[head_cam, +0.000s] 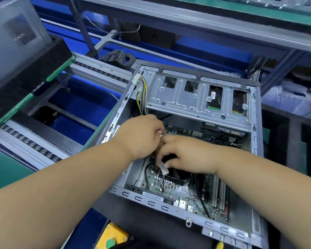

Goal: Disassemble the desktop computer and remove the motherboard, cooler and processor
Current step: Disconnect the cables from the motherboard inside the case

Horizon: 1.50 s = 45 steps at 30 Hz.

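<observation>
Open grey metal computer case point(255, 159) on bench, green motherboard point(178, 189) inside. Right hand point(185, 157) pinching white plastic connector point(164, 170) above board. Left hand point(142, 133) curled; grasp unclear.

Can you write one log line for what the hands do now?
left hand: grips cable | right hand: pinches white connector | motherboard: in case

We stood at an electronics assembly-line workstation in a factory: a roller conveyor point(31, 144) ran past green anti-static mats point(2, 169), aluminium-frame shelving point(187, 20) rose overhead, and a yellow push-button box point(113, 236) sat beside 1 opened computer case point(255, 159).
</observation>
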### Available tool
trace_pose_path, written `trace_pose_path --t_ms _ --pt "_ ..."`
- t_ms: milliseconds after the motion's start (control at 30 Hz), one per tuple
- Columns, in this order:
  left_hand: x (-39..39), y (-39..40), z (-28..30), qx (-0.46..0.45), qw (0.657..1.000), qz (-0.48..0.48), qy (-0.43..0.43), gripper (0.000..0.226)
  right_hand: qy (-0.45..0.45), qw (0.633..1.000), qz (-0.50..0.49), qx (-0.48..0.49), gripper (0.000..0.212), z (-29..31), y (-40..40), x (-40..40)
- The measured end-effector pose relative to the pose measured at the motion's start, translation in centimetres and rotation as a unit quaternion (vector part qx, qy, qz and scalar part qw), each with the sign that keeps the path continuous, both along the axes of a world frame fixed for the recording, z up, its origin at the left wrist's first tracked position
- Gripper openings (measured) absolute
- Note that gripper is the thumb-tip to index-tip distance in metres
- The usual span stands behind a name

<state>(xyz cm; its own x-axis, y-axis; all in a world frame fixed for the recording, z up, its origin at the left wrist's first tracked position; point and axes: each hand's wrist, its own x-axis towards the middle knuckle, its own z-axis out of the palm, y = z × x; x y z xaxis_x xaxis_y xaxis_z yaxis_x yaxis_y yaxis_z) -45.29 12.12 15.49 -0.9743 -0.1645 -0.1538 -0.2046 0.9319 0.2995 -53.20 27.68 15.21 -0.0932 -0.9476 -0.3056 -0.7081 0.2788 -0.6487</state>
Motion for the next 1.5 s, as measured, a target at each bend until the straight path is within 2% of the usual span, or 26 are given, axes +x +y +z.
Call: trace_pose_path --t_ms 100,167,300,433,567,667,767,833,967,1067,1167,1500 --pt "0.0 -0.1 -0.1 -0.008 1.0 -0.014 0.003 0.025 0.056 0.994 -0.097 -0.002 0.008 1.2 1.2 -0.7" --pt "0.1 -0.2 -0.3 -0.005 1.0 -0.021 0.008 0.022 0.097 0.985 -0.139 0.042 0.005 1.6 2.4 -1.3" --pt "0.2 -0.3 -0.5 -0.002 0.999 -0.038 0.013 0.017 0.088 0.973 -0.164 0.137 0.013 1.7 4.7 -1.5" --pt "0.2 -0.3 -0.6 -0.014 0.999 -0.047 0.004 0.019 0.053 0.969 -0.153 0.184 0.012 1.2 5.2 -0.4" --pt "0.1 -0.4 -0.7 -0.022 0.998 -0.052 -0.003 0.022 0.053 0.964 -0.091 0.243 0.013 0.4 5.0 0.2" --pt "0.1 -0.5 -0.7 -0.021 0.998 -0.054 -0.001 0.021 0.059 0.953 -0.025 0.297 0.024 0.1 5.1 0.5" --pt "0.1 -0.4 -0.7 -0.02 0.998 -0.052 -0.003 0.02 -0.012 0.939 -0.012 0.343 0.034 -0.6 5.2 1.1" --pt "0.1 -0.4 -0.7 -0.018 0.999 -0.051 -0.005 0.019 -0.021 0.932 -0.011 0.362 0.038 -1.2 5.1 1.7" --pt "0.1 -0.4 -0.6 -0.015 0.999 -0.05 -0.01 0.016 0.023 0.937 -0.012 0.347 0.043 -2.0 5.1 2.9" --pt "0.1 -0.4 -0.5 -0.012 0.999 -0.051 -0.013 0.016 0.075 0.943 0.006 0.323 0.038 -2.1 5.0 3.5" --pt "0.1 -0.5 -0.6 -0.01 0.999 -0.049 -0.013 0.016 0.165 0.949 0.017 0.269 0.026 -2.5 5.2 4.1" --pt "-0.1 -0.6 -1.1 -0.008 0.999 -0.047 -0.007 0.015 0.299 0.915 0.059 0.266 0.013 -2.5 5.2 4.3"
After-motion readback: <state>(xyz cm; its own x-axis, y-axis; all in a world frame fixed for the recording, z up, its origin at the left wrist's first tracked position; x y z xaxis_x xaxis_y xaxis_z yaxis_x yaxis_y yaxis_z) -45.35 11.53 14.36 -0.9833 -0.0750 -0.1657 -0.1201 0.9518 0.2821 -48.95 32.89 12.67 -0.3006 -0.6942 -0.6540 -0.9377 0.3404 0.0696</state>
